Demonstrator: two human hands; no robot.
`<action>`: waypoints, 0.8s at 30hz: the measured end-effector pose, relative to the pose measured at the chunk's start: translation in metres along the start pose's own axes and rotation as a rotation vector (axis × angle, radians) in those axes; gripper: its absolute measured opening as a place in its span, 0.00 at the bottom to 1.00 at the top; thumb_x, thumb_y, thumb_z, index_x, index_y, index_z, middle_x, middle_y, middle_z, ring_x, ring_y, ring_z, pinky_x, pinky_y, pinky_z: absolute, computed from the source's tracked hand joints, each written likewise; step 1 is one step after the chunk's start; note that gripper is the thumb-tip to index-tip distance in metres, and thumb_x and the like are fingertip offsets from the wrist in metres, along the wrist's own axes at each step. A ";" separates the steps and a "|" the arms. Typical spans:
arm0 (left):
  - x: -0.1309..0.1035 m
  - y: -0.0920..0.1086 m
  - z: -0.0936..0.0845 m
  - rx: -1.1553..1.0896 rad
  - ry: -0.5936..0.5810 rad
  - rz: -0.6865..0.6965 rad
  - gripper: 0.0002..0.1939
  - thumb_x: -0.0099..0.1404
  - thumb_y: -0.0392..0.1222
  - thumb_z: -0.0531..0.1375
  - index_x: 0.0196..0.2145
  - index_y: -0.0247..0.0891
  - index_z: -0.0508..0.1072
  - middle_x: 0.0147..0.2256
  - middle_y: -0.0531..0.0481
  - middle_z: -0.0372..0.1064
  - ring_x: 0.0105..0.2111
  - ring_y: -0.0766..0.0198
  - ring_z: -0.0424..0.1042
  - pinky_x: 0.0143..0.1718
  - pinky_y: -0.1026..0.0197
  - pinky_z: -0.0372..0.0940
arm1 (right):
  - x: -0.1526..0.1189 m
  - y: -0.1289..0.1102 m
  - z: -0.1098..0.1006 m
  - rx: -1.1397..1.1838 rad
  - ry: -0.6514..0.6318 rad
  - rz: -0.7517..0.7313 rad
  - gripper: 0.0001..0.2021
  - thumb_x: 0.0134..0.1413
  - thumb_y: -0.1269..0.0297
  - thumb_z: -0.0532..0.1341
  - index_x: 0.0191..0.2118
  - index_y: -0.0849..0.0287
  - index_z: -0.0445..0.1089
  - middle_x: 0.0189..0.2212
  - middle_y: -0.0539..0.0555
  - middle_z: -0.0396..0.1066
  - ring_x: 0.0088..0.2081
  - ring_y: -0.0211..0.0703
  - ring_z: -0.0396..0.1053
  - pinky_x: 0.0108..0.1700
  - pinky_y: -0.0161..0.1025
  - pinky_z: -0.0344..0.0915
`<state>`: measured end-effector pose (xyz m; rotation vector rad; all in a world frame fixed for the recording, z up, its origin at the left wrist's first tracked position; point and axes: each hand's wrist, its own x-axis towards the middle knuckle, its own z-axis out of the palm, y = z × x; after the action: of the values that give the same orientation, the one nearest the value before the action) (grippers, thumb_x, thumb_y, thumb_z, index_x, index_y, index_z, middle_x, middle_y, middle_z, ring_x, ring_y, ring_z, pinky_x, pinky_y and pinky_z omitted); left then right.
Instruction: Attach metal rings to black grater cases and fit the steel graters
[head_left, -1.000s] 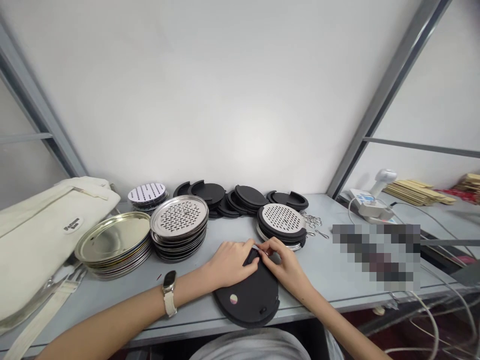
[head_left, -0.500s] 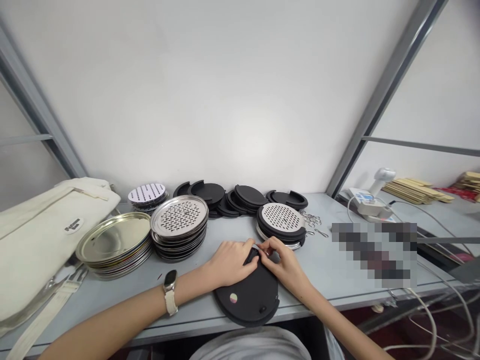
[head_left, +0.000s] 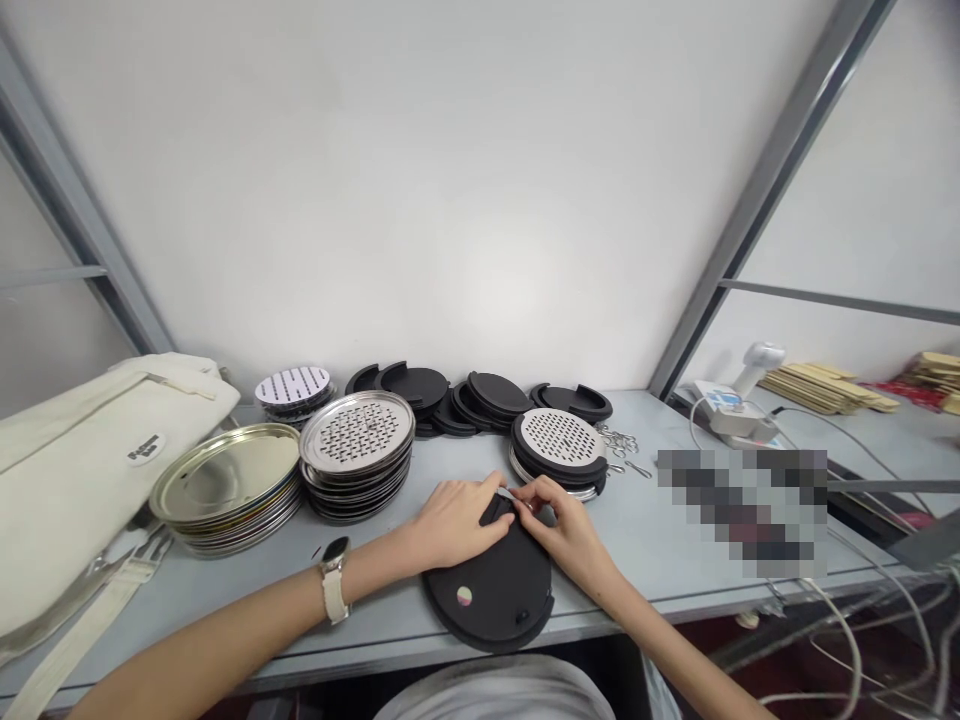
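Observation:
A round black disc [head_left: 491, 590] lies at the front edge of the table, with a small two-coloured spot and a small black knob on its face. My left hand [head_left: 461, 522] grips its far edge, thumb on the face and fingers over the rim. My right hand [head_left: 559, 520] is closed in a pinch at the same edge, beside the left fingertips. A small silvery metal piece [head_left: 505, 493] shows between the two hands; its exact shape is partly hidden by the fingers.
Stacked grater plates [head_left: 358, 432] and gold-coloured metal lids [head_left: 232, 470] stand left, beside a cream bag [head_left: 82, 440]. Black round holders [head_left: 499, 393] lie along the wall. Another grater stack [head_left: 562, 437] and loose metal clips [head_left: 619, 440] are right, before a white scanner [head_left: 757, 365] and cables.
More of the silvery piece shows between my fingertips. Both hands stay at the disc's far edge, and the view has shifted slightly.

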<state>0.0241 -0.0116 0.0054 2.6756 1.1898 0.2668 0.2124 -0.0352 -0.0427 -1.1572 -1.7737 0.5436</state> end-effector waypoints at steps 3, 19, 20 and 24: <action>0.000 -0.009 -0.014 -0.117 -0.102 0.041 0.22 0.63 0.54 0.56 0.51 0.42 0.61 0.35 0.50 0.70 0.37 0.54 0.72 0.33 0.60 0.62 | 0.000 -0.001 -0.001 -0.006 -0.004 -0.001 0.07 0.59 0.62 0.56 0.34 0.57 0.70 0.30 0.52 0.67 0.32 0.42 0.65 0.36 0.39 0.64; 0.009 -0.037 -0.017 -0.252 -0.190 0.369 0.28 0.62 0.59 0.59 0.54 0.42 0.62 0.50 0.44 0.58 0.53 0.54 0.58 0.57 0.53 0.54 | 0.000 0.000 -0.001 -0.024 -0.043 -0.014 0.08 0.62 0.64 0.55 0.35 0.57 0.70 0.30 0.52 0.67 0.33 0.42 0.65 0.38 0.39 0.62; 0.009 -0.037 -0.016 -0.263 -0.191 0.365 0.28 0.63 0.59 0.58 0.54 0.41 0.62 0.49 0.44 0.59 0.53 0.54 0.59 0.57 0.54 0.54 | 0.001 0.000 -0.001 -0.023 -0.039 -0.014 0.08 0.62 0.64 0.54 0.35 0.57 0.69 0.31 0.52 0.67 0.34 0.42 0.65 0.38 0.39 0.62; 0.006 -0.032 -0.015 -0.307 -0.180 0.337 0.29 0.63 0.58 0.58 0.56 0.41 0.58 0.51 0.43 0.59 0.53 0.53 0.59 0.56 0.54 0.55 | 0.000 0.000 -0.001 -0.009 -0.017 -0.016 0.06 0.62 0.65 0.55 0.34 0.56 0.67 0.31 0.52 0.67 0.34 0.42 0.65 0.38 0.39 0.62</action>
<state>0.0012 0.0155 0.0123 2.5467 0.5888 0.2310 0.2135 -0.0353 -0.0421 -1.1474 -1.8006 0.5381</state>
